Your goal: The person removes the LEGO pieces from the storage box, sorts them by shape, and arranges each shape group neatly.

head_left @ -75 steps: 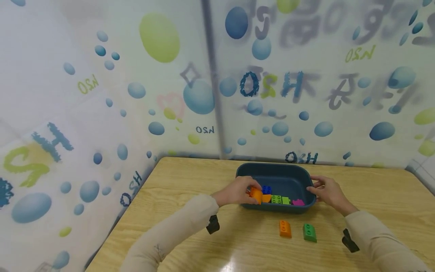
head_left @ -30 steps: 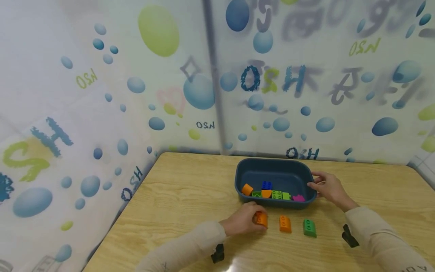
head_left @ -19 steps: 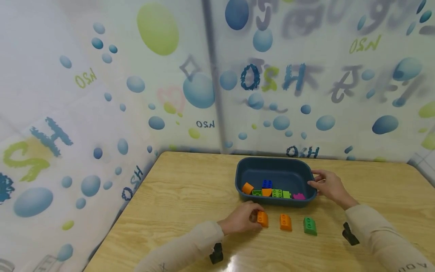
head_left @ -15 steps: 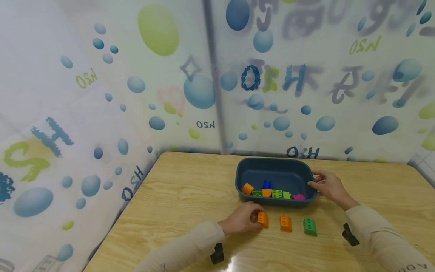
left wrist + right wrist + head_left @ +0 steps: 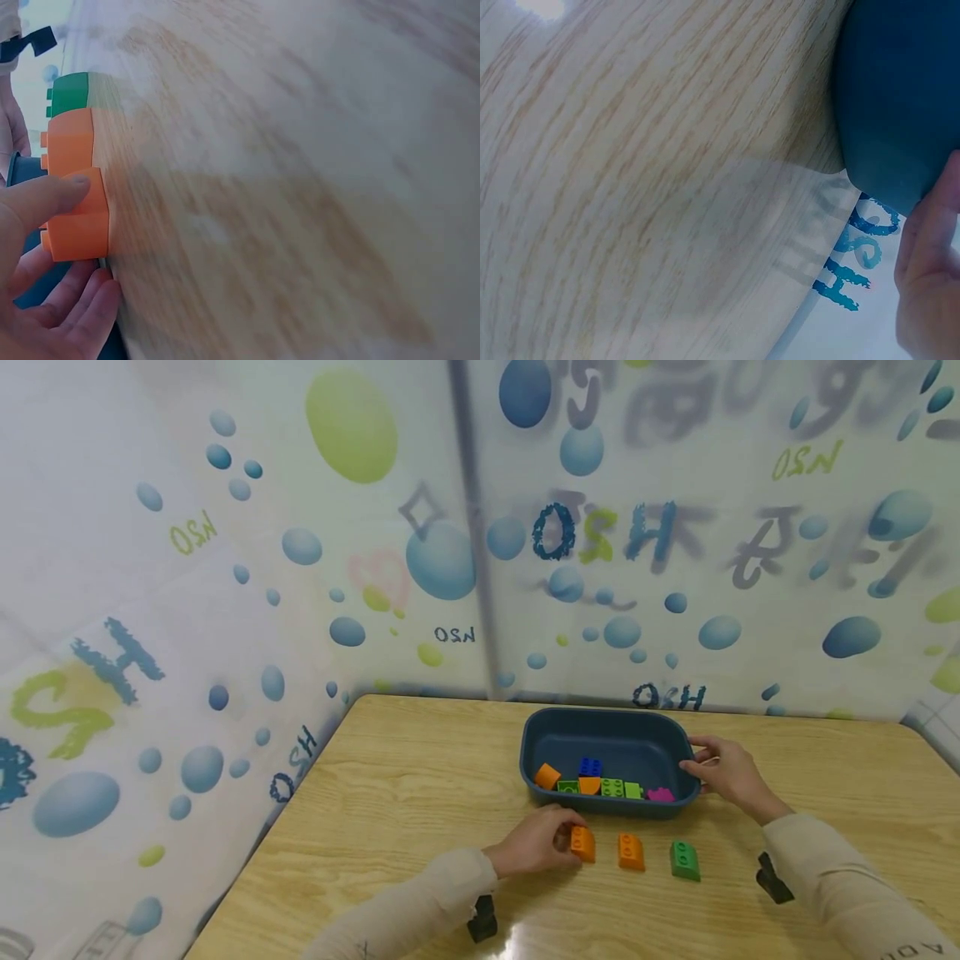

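My left hand (image 5: 536, 843) pinches an orange toy building block (image 5: 582, 843) standing on the table in front of the tub. In the left wrist view, the thumb lies across the face of that orange block (image 5: 79, 232), with the fingers curled at its other side. To its right stand a second orange block (image 5: 632, 852) and a green block (image 5: 684, 860), spaced apart in a row. My right hand (image 5: 731, 774) grips the right end of the dark blue tub (image 5: 630, 747), thumb at the rim. The right wrist view shows those fingers (image 5: 930, 240) against the tub's outer wall.
Inside the tub lie an orange block (image 5: 547, 776), a blue block (image 5: 590, 767), a magenta piece (image 5: 661, 795) and several green and orange blocks along the near wall. The wooden table (image 5: 420, 760) ends at a patterned wall sheet (image 5: 390, 568) behind.
My left hand has carried the orange block out of the tub and down to the table, left of the other two, then shifted it slightly right. The right hand stays at the tub.
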`<action>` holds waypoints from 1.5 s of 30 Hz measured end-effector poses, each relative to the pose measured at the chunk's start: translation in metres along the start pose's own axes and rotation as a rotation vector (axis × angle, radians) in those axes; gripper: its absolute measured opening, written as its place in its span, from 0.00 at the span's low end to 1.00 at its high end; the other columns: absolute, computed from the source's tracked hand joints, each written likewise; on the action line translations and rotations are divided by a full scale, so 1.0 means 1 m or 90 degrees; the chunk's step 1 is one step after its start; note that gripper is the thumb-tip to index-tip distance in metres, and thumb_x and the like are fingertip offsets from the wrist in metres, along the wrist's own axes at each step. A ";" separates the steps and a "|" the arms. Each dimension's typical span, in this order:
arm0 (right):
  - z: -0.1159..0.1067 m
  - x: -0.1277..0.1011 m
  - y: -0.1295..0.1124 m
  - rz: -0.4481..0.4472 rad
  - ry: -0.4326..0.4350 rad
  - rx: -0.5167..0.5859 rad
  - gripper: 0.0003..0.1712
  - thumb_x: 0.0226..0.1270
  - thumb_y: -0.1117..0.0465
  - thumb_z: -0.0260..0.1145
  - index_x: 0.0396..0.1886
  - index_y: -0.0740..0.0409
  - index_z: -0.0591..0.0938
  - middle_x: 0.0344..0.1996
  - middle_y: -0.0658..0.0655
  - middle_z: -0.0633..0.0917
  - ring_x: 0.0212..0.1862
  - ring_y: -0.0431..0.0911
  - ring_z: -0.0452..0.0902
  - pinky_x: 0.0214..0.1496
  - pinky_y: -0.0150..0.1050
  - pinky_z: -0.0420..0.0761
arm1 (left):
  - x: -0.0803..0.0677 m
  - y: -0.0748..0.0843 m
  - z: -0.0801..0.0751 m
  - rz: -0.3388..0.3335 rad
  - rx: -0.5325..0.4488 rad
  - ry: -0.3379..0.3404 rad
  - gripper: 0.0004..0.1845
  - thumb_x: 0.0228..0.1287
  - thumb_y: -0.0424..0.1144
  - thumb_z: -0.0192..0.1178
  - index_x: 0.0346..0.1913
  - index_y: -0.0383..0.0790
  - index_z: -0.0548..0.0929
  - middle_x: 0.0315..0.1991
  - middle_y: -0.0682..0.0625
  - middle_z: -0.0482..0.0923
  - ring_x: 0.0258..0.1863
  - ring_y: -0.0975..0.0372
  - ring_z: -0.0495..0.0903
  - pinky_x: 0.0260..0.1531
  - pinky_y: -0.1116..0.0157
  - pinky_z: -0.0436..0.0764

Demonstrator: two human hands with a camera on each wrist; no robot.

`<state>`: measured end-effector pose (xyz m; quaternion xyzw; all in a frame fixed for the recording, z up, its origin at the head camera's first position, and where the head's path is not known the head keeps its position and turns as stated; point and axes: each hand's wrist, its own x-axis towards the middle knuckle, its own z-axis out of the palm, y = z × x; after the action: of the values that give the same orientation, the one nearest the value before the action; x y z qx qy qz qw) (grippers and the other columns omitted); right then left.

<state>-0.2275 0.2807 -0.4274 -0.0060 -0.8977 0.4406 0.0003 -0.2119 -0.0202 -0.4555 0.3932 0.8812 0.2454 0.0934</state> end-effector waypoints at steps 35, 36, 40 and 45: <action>0.001 0.001 0.001 0.005 0.000 0.013 0.31 0.58 0.65 0.61 0.58 0.77 0.62 0.38 0.71 0.74 0.34 0.51 0.77 0.27 0.38 0.79 | 0.045 0.010 -0.066 0.062 -0.074 -0.023 0.18 0.59 0.41 0.57 0.51 0.38 0.76 0.43 0.47 0.75 0.42 0.60 0.74 0.38 0.72 0.73; 0.001 0.001 0.001 0.007 -0.001 0.014 0.31 0.58 0.65 0.61 0.58 0.77 0.62 0.38 0.71 0.74 0.34 0.51 0.77 0.27 0.38 0.79 | 0.048 0.009 -0.067 0.058 -0.073 -0.025 0.17 0.59 0.41 0.58 0.50 0.37 0.76 0.43 0.46 0.75 0.42 0.59 0.74 0.38 0.73 0.73; 0.001 0.001 0.001 0.009 0.000 0.017 0.31 0.58 0.65 0.61 0.58 0.77 0.62 0.38 0.71 0.74 0.34 0.51 0.77 0.27 0.39 0.79 | 0.058 0.005 -0.069 0.051 -0.052 -0.042 0.18 0.59 0.40 0.57 0.51 0.37 0.76 0.43 0.46 0.75 0.42 0.60 0.74 0.39 0.73 0.72; -0.001 0.001 0.001 0.002 0.001 0.020 0.31 0.58 0.65 0.61 0.58 0.77 0.62 0.38 0.70 0.73 0.34 0.52 0.77 0.27 0.39 0.79 | 0.070 -0.002 -0.066 0.054 -0.016 -0.064 0.16 0.60 0.39 0.57 0.49 0.37 0.77 0.44 0.48 0.76 0.42 0.61 0.74 0.42 0.72 0.71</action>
<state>-0.2281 0.2817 -0.4278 -0.0075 -0.8908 0.4544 0.0006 -0.2837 0.0063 -0.3974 0.4410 0.8546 0.2406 0.1317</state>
